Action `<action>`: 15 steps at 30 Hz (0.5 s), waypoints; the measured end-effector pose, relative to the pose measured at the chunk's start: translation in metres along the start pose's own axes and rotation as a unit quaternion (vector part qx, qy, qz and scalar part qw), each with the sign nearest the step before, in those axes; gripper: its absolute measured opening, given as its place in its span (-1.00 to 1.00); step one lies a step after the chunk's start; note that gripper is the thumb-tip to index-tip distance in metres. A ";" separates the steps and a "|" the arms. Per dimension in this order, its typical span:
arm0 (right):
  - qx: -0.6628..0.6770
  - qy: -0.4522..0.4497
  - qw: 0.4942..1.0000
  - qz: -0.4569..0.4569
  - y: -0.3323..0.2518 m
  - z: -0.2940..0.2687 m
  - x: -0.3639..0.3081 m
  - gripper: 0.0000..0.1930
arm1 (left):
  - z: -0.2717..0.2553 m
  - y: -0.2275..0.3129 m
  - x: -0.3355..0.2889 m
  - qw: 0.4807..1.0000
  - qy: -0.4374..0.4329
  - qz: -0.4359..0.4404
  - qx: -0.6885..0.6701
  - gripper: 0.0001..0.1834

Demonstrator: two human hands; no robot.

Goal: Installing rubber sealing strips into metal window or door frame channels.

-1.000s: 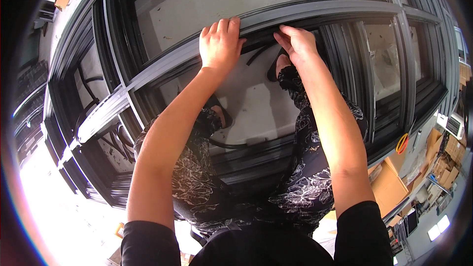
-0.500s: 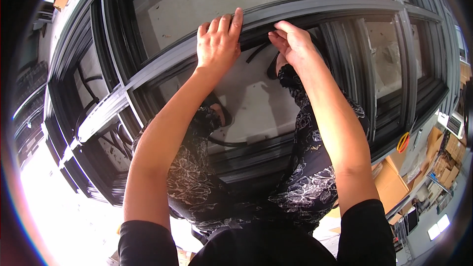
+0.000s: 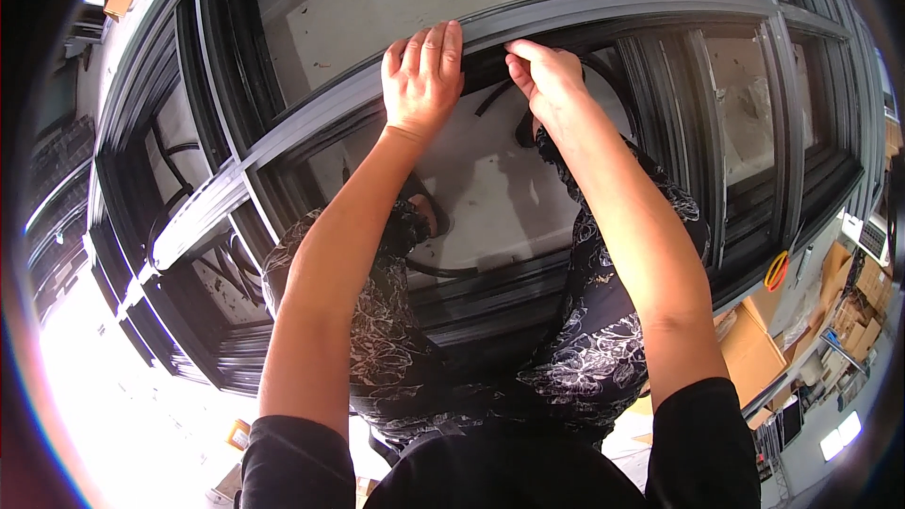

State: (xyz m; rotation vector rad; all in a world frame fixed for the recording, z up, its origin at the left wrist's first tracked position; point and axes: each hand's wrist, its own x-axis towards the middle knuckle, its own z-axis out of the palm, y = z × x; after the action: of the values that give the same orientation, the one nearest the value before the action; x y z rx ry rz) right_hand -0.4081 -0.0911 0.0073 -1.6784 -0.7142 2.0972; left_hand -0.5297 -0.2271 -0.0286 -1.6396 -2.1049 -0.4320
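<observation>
At the left of the frame, black strips (image 3: pixel 226 269) lie in loose curves inside the dark frames, and from there a grey bar (image 3: pixel 316 121) goes in an arc through the upper middle toward the right. Near the centre, the left hand (image 3: pixel 422 80) rests on this bar, back of the hand up, fingers laid side by side across it; the thumb is hidden, so I cannot tell how firm is this grip. If the palm pressed unevenly, it might slide along the smooth bar. Just below and to the right, the end of a black cord (image 3: pixel 489 100) hangs over the floor (image 3: pixel 509 188). Next to it, the right hand (image 3: pixel 550 75) has a narrow grip, thumb and finger drawn together at the lower edge of the bar; whether something thin is pinched there, I cannot tell. These fingertips could be scraped if they slipped on the edge, and a foot could catch the cord if it sagged. Farther right are an orange-yellow loop (image 3: pixel 777 271) and cardboard boxes (image 3: pixel 754 349).
</observation>
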 end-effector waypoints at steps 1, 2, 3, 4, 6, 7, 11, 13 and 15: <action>0.010 0.012 1.000 -0.005 0.001 0.000 0.000 -0.88 | 0.001 0.001 0.001 1.000 0.004 -0.004 0.002 -0.09; 0.005 -0.004 1.000 -0.008 0.001 0.001 0.000 -0.87 | 0.001 0.003 0.000 1.000 -0.005 -0.011 -0.002 -0.11; 0.000 -0.011 1.000 -0.015 0.002 0.001 -0.001 -0.87 | 0.002 0.004 0.001 1.000 0.005 -0.009 0.002 -0.12; -0.005 -0.027 0.999 -0.021 0.002 0.001 -0.002 -0.86 | 0.001 0.005 0.002 1.000 0.005 -0.010 0.003 -0.13; -0.048 -0.048 0.997 -0.040 0.001 -0.001 -0.005 -0.81 | -0.001 0.005 0.004 1.000 -0.001 -0.009 0.011 -0.11; -0.069 -0.061 0.995 -0.048 0.000 -0.004 -0.006 -0.77 | -0.003 0.005 0.004 1.000 -0.007 -0.008 0.017 -0.09; -0.127 -0.085 0.988 -0.033 -0.006 -0.010 -0.002 -0.72 | -0.012 -0.002 -0.002 0.998 -0.051 -0.022 0.033 -0.02; -0.148 -0.104 0.983 -0.028 -0.008 -0.012 0.002 -0.70 | -0.018 -0.011 -0.008 0.998 -0.048 -0.027 0.026 -0.02; -0.140 -0.107 0.984 -0.022 -0.009 -0.012 0.006 -0.70 | -0.015 -0.013 -0.009 0.998 -0.062 -0.021 0.024 -0.03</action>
State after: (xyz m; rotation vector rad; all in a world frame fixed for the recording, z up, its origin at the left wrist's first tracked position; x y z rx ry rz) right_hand -0.3983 -0.0788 0.0054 -1.5657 -1.1492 2.2535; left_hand -0.5383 -0.2456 -0.0201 -1.6369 -2.2253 -0.2965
